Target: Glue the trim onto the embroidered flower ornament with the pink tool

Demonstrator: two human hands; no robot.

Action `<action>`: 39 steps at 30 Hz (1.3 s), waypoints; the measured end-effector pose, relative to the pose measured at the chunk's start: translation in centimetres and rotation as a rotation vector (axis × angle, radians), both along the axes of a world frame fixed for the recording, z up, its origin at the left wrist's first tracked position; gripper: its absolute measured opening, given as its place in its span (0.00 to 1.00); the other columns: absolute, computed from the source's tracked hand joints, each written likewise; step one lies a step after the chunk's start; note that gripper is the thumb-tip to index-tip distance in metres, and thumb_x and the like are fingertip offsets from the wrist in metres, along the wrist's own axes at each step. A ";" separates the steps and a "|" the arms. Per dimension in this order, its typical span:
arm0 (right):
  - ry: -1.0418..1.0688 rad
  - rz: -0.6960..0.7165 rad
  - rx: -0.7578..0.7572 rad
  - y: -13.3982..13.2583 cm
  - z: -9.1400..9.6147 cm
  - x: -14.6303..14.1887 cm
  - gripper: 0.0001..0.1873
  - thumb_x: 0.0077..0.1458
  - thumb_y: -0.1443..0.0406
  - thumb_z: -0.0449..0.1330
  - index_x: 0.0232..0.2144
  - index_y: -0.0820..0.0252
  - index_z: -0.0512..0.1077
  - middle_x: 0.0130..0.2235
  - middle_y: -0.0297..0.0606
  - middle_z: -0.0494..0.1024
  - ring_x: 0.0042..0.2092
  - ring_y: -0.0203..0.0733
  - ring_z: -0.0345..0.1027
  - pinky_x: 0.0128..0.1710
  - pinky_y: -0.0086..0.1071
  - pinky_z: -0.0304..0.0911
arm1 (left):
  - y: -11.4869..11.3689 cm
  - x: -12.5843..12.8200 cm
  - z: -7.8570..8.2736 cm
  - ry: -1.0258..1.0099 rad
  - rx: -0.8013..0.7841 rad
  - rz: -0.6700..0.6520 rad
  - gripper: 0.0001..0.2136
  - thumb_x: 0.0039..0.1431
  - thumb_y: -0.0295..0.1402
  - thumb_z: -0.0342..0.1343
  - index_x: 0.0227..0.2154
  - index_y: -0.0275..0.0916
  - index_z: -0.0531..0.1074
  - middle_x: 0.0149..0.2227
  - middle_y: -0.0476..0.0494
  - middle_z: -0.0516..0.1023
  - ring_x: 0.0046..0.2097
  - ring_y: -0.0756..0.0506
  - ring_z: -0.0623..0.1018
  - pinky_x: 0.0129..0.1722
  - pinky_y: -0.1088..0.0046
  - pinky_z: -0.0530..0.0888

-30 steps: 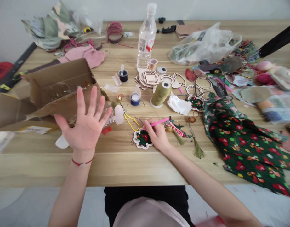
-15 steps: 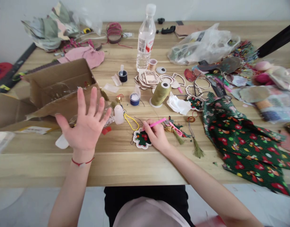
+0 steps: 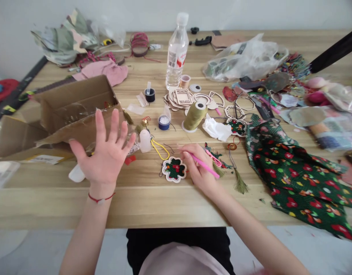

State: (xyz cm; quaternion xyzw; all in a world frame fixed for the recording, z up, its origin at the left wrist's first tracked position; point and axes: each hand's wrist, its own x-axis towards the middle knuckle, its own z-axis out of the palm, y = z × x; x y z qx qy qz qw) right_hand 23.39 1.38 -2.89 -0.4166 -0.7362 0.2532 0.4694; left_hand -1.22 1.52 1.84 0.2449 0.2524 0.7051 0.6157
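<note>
- Left hand [image 3: 105, 162]: raised, fingers spread, palm up, lower left of centre, over the cardboard box's [image 3: 78, 110] flap
- Right hand [image 3: 200, 168]: pinches a pink plastic stick [image 3: 206, 166], lower centre
- Flower-shaped embroidered ornament [image 3: 174, 170]: flat on the table just left of it

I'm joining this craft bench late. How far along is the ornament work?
Done: a flower-shaped wooden frame holds green floral fabric, as does a second frame near the white tissue. In hand: the right hand grips a pink tool beside the first frame; the left hand is raised open, empty. Left: bare wooden frames lie piled by the water bottle, apparently unfilled.
</note>
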 end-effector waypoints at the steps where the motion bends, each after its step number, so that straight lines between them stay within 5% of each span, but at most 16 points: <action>1: -0.030 0.001 0.013 -0.3 0.6 0.1 0.11 0.67 0.68 0.49 0.46 0.54 0.71 0.41 0.41 0.78 0.39 0.42 0.73 0.39 0.36 0.67 | 0.0 0.0 0.0 0.003 -0.001 -0.004 0.29 0.64 0.59 0.32 0.60 0.57 0.64 0.65 0.55 0.64 0.69 0.42 0.56 0.65 0.55 0.62; 5: -0.227 0.080 0.183 -1.4 2.0 0.4 0.15 0.64 0.74 0.50 0.48 0.55 0.67 0.36 0.38 0.78 0.36 0.41 0.73 0.36 0.34 0.67 | -0.1 -0.1 -0.1 0.007 0.007 -0.027 0.31 0.63 0.60 0.29 0.60 0.57 0.64 0.66 0.56 0.63 0.69 0.43 0.56 0.65 0.55 0.62; 9: -0.340 0.141 0.264 -1.8 0.9 1.2 0.15 0.61 0.76 0.52 0.47 0.57 0.65 0.37 0.40 0.79 0.36 0.42 0.74 0.35 0.34 0.68 | -0.1 -0.2 -0.2 -0.004 0.019 -0.029 0.31 0.63 0.61 0.28 0.59 0.57 0.65 0.65 0.56 0.63 0.69 0.43 0.57 0.64 0.56 0.63; 13: -0.258 0.118 0.095 -1.8 -0.5 2.0 0.13 0.63 0.74 0.52 0.47 0.55 0.65 0.39 0.40 0.80 0.39 0.43 0.76 0.38 0.35 0.70 | 0.0 -0.2 -0.2 -0.018 0.008 -0.015 0.30 0.63 0.61 0.30 0.59 0.57 0.65 0.65 0.56 0.63 0.69 0.42 0.56 0.64 0.55 0.63; 19: 0.070 0.134 -0.210 0.8 0.6 0.2 0.12 0.69 0.65 0.47 0.46 0.56 0.70 0.35 0.37 0.79 0.36 0.40 0.75 0.40 0.35 0.71 | -0.1 -0.2 -0.2 -0.032 -0.013 -0.025 0.29 0.63 0.60 0.34 0.59 0.57 0.64 0.65 0.54 0.64 0.69 0.41 0.57 0.64 0.54 0.63; 28: 0.119 0.244 -0.254 7.4 -1.1 -5.5 0.13 0.64 0.59 0.54 0.37 0.59 0.76 0.35 0.39 0.79 0.38 0.40 0.73 0.39 0.33 0.68 | 0.0 0.2 -0.4 -0.010 -0.011 -0.014 0.33 0.61 0.64 0.29 0.60 0.58 0.65 0.65 0.53 0.64 0.68 0.40 0.58 0.64 0.52 0.63; 39: 0.330 0.408 -0.504 9.8 -2.0 -6.8 0.18 0.56 0.50 0.62 0.31 0.61 0.73 0.29 0.35 0.75 0.27 0.34 0.66 0.29 0.29 0.65 | -0.4 0.0 -0.5 0.005 -0.093 0.050 0.31 0.62 0.62 0.29 0.45 0.60 0.76 0.58 0.56 0.72 0.61 0.41 0.69 0.59 0.55 0.69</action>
